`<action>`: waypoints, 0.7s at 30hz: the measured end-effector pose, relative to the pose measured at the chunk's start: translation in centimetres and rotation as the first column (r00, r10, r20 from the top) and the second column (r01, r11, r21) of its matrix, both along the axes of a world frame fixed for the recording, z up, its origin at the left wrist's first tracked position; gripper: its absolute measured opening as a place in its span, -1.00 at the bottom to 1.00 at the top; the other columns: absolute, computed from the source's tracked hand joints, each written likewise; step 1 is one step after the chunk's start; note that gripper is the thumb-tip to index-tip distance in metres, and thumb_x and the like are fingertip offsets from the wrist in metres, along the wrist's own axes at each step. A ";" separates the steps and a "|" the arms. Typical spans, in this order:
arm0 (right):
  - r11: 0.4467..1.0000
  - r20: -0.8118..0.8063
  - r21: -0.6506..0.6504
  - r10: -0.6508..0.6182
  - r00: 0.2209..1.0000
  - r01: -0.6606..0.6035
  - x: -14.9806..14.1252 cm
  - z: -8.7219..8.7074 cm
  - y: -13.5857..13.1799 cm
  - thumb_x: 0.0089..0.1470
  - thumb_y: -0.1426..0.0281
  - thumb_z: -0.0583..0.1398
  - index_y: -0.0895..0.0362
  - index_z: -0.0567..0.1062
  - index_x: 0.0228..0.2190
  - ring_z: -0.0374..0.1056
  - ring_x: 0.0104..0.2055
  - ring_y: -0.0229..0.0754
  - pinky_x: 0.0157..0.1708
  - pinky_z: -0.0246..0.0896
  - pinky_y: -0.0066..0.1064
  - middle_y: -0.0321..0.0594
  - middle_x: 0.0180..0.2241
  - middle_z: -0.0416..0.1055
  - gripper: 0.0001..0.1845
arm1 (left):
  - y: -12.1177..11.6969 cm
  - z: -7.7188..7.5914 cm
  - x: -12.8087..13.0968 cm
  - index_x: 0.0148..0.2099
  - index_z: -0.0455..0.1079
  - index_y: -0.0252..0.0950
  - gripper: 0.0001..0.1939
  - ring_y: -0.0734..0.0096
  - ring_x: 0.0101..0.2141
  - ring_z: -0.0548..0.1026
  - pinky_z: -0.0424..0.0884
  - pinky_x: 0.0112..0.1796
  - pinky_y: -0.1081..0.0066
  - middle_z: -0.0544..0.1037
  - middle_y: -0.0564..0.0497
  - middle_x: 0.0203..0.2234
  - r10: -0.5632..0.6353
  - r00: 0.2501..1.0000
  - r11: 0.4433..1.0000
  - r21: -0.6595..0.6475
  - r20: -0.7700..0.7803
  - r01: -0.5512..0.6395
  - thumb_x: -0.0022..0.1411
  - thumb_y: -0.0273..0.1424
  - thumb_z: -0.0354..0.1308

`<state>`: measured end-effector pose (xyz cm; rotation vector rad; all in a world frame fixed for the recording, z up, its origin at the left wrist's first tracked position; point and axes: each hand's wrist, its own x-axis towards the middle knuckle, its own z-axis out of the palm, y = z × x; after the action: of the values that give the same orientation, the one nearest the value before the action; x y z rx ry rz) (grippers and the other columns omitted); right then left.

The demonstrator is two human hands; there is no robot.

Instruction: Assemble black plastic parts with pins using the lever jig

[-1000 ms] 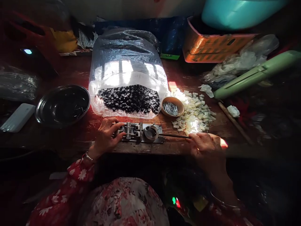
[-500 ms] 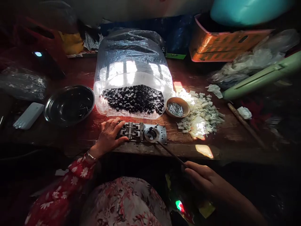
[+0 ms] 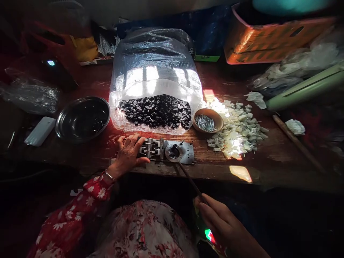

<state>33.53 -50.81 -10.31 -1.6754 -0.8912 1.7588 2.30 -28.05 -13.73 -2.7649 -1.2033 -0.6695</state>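
A metal jig (image 3: 152, 148) with a round ring (image 3: 172, 152) at its right part lies along the table's front edge. My left hand (image 3: 129, 153) grips its left end, with the thumb along the near side and the fingers over the far side. My right hand (image 3: 219, 218) is closed round a thin dark rod (image 3: 190, 179), whose far end meets the ring's near side. Behind the jig, small black round caps (image 3: 158, 111) spill from a translucent woven sack (image 3: 156, 57). A small bowl of metal pins (image 3: 205, 123) stands behind the jig's right end.
Whitish small parts (image 3: 239, 129) are heaped at the right, beside a wooden stick (image 3: 298, 143) and a green tube (image 3: 306, 87). A steel basin (image 3: 67, 122) and a white device (image 3: 39, 131) sit at the left. An orange crate (image 3: 268, 39) stands at the back right.
My right hand has swung left and a little down with the rod, which slants more steeply now. The left hand stays on the jig. The whole view has shifted slightly.
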 end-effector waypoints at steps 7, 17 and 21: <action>0.998 0.033 0.065 -0.003 0.999 0.000 -2.4 -0.3 -0.8 0.33 -0.19 0.11 0.09 0.42 -0.29 -0.01 -0.50 -0.30 -0.52 0.02 -0.47 -0.42 -0.51 0.10 -0.42 | 0.3 -0.7 0.1 0.32 0.36 -0.31 -0.03 -0.12 0.19 0.45 0.04 0.28 -0.13 0.50 -0.38 0.22 -0.013 1.000 1.000 0.018 0.023 0.013 0.30 0.39 -0.15; 0.945 -0.044 0.067 -0.319 0.947 0.322 -10.4 0.1 -1.2 0.30 -0.17 0.17 0.08 0.43 -0.33 -0.03 -0.48 -0.30 -0.51 0.03 -0.47 -0.41 -0.48 0.08 -0.45 | 0.5 -1.1 -0.1 0.32 0.37 -0.33 -0.03 -0.15 0.19 0.43 0.07 0.29 -0.15 0.50 -0.38 0.19 -0.025 0.999 1.000 0.009 0.035 0.025 0.26 0.39 -0.03; 0.910 -0.197 0.028 -0.400 0.895 0.413 -12.8 -1.2 -1.6 0.27 -0.17 0.21 0.06 0.44 -0.26 -0.09 -0.49 -0.32 -0.54 -0.04 -0.51 -0.45 -0.49 0.01 -0.47 | 0.4 -1.0 0.0 0.32 0.36 -0.36 -0.03 -0.14 0.18 0.44 0.07 0.30 -0.14 0.51 -0.39 0.16 -0.039 0.998 0.999 0.034 0.042 0.038 0.29 0.37 -0.05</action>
<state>20.73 -52.41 -11.50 -1.4911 -0.4661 1.5437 2.25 -27.67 -14.76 -2.7672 -1.1383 -0.7481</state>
